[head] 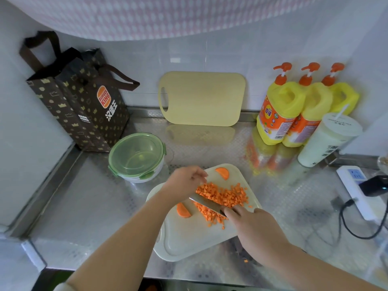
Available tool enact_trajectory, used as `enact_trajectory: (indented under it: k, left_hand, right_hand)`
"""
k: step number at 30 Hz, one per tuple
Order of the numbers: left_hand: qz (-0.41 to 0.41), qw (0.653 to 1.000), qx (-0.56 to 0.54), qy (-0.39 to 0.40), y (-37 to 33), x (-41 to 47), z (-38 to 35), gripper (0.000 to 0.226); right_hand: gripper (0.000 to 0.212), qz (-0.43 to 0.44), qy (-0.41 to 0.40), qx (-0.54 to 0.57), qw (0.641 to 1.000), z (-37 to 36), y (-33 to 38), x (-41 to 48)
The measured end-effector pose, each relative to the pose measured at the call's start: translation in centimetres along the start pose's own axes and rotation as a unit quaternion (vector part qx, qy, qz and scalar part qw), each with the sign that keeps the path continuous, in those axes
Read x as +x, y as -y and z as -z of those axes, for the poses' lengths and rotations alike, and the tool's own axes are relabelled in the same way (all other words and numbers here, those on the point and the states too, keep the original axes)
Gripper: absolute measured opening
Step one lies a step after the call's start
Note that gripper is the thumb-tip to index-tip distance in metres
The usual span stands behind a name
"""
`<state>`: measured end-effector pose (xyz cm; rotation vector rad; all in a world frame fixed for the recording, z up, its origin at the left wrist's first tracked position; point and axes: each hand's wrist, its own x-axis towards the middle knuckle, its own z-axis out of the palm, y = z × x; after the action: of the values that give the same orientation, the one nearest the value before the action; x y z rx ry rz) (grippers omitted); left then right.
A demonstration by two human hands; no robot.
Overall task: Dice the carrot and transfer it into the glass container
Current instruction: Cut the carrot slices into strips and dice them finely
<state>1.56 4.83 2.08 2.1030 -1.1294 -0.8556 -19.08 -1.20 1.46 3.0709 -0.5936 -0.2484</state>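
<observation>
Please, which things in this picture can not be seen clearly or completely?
- Head view: the handle of the steel knife is hidden inside the right hand.
- Head view: the fingertips of the left hand are hidden behind the pile of orange carrot cubes.
- Head view: the label print on the yellow plastic pump bottles is too small to read.
- Head view: the black plug is cut off by the right edge.
</observation>
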Motion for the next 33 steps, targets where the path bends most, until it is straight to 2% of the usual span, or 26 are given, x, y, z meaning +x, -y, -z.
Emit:
enact_trajectory:
  k: [2, 4, 6, 9, 13, 17, 21, 25, 29, 33]
  left_hand:
    - [0.014, 0.993, -0.067, -0.095, 0.9, -0.6, 1.3, 0.024]
    - [0.041, 0.974, -0.109, -0.195, 2.5, -1.4, 2.2, 0.017]
    - [0.105, 0.959, -0.127, -0.232, 4.8, -2.3, 1.9, 0.014]
    - [0.219, 0.950, -0.125, -0.183, 8.0, -3.4, -0.4, 0.010]
    - [0.270, 0.945, -0.132, -0.132, 8.6, -4.5, -3.2, 0.004]
    - [0.288, 0.937, -0.112, -0.161, 8.3, -4.2, -4.7, 0.017]
    - [0.291, 0.931, -0.143, -0.165, 7.8, -4.0, -5.2, 0.019]
    - [0.292, 0.933, -0.127, -0.170, 8.0, -4.2, -5.0, 0.014]
    - [0.286, 0.933, -0.125, -0.181, 8.1, -4.6, -4.7, 0.019]
    - [0.277, 0.933, -0.136, -0.183, 8.2, -4.8, -4.7, 0.017]
  right_hand:
    - [0.054, -0.013, 0.013, 0.040, 0.999, -0.1, 0.1, 0.2]
    - [0.045, -0.035, 0.025, 0.125, 0.991, 0.2, 0.5, 0.6]
    - [0.035, -0.057, 0.021, 0.226, 0.972, 0.2, 1.0, 1.3]
    - [0.011, -0.051, 0.035, 0.288, 0.956, -0.2, 2.2, 2.3]
    - [0.010, -0.043, 0.065, 0.288, 0.955, -1.4, 4.0, 3.0]
    - [0.012, -0.052, 0.068, 0.281, 0.956, -2.0, 5.0, 3.1]
    - [0.021, -0.061, 0.071, 0.275, 0.957, -2.3, 5.6, 3.1]
    - [0.022, -0.054, 0.068, 0.279, 0.956, -2.6, 6.4, 3.1]
    - [0.023, -0.054, 0.068, 0.274, 0.958, -2.4, 6.5, 3.4]
    - [0.033, -0.051, 0.061, 0.269, 0.960, -1.8, 6.2, 3.4]
